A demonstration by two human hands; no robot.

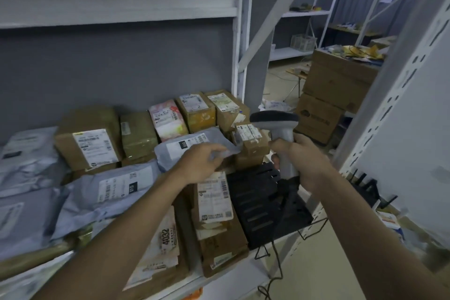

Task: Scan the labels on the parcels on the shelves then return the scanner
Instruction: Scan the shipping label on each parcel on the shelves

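Several parcels lie on the white shelf (226,282): brown boxes and grey mailer bags, most with white labels facing up. My left hand (202,162) pinches the corner of a grey mailer bag (185,146) in the middle of the shelf. My right hand (304,161) grips the handle of a grey barcode scanner (277,124), held upright above the shelf's right end, its dark head pointing left over a small brown box (250,139). The scanner's cable (277,263) hangs down past the shelf edge.
A black slotted stand (258,202) sits on the shelf's right end, below the scanner. A white perforated upright (394,95) rises on the right. Stacked cardboard boxes (336,85) stand on the floor behind, with more white shelving further back. Another shelf board (117,11) runs overhead.
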